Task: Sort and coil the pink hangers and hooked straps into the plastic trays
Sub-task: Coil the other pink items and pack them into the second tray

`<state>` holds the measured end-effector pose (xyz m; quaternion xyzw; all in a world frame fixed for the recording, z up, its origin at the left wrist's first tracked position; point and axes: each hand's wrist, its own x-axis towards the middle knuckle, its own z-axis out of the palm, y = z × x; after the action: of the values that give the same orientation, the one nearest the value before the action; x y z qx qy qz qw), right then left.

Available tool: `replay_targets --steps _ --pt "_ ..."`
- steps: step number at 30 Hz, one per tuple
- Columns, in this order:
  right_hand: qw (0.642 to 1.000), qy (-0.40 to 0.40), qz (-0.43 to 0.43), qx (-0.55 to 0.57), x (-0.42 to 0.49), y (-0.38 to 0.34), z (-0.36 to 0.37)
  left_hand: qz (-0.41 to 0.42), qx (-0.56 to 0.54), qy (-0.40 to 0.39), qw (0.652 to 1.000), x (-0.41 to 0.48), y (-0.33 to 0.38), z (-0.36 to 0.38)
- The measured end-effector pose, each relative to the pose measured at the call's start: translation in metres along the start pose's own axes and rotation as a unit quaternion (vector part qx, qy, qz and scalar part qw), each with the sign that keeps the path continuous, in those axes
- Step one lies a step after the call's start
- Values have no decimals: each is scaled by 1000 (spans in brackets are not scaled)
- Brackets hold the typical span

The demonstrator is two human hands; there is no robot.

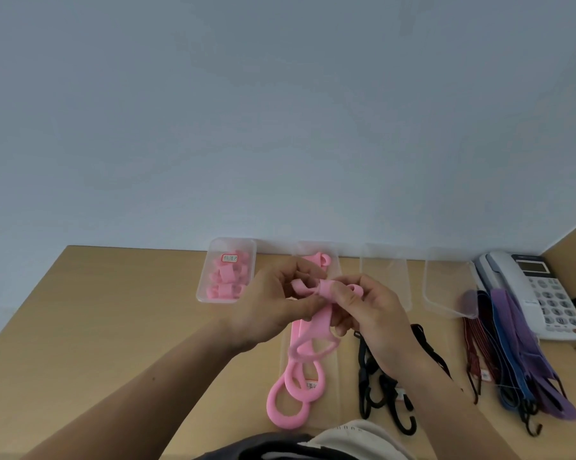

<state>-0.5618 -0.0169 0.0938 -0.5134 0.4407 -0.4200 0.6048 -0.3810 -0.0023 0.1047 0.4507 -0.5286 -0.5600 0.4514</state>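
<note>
Both hands are up over the table centre. The left hand (270, 307) and right hand (373, 313) each pinch the top end of one pink hanger (320, 318), fingers curled round it and the top bent into a loop between them. Its long axis runs away-to-near: loop end up at the fingers, ring end hanging down toward the person, blurred. More pink hangers (288, 406) lie flat beneath, same lengthwise axis, rings nearest the person. They probably sit in a long clear tray (334, 257), but its edges are hard to see. The left tray (251, 250) holds coiled pink pieces and a small label. Two further clear trays (386, 260) stand to the right against the wall. Black hooked straps (366, 376) lie lengthwise by the right wrist, partly hidden by the forearm. Purple, blue and red straps (519, 353) fan out far right, hooks toward the near edge. A white telephone (538, 287) sits in the corner. The table (114, 310) is tan wood and the wall (280, 111) is plain pale. Clothing (329, 439) is cut off at the bottom.
</note>
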Motion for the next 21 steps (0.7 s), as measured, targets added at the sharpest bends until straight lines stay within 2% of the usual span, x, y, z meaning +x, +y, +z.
replay_targets --steps 6,11,17,21 --pt "1000 -2 -25 13 -4 -6 3 -37 1 -1 999 -2 3 0" --pt "1000 -1 -25 17 -6 -9 3 -68 33 -33 997 -1 5 -2" --pt "999 -22 -28 13 -7 -10 3 -105 -46 -44 992 2 7 -6" --pt "999 -30 -26 -4 -5 -9 2 -96 -47 -27 994 3 5 -6"
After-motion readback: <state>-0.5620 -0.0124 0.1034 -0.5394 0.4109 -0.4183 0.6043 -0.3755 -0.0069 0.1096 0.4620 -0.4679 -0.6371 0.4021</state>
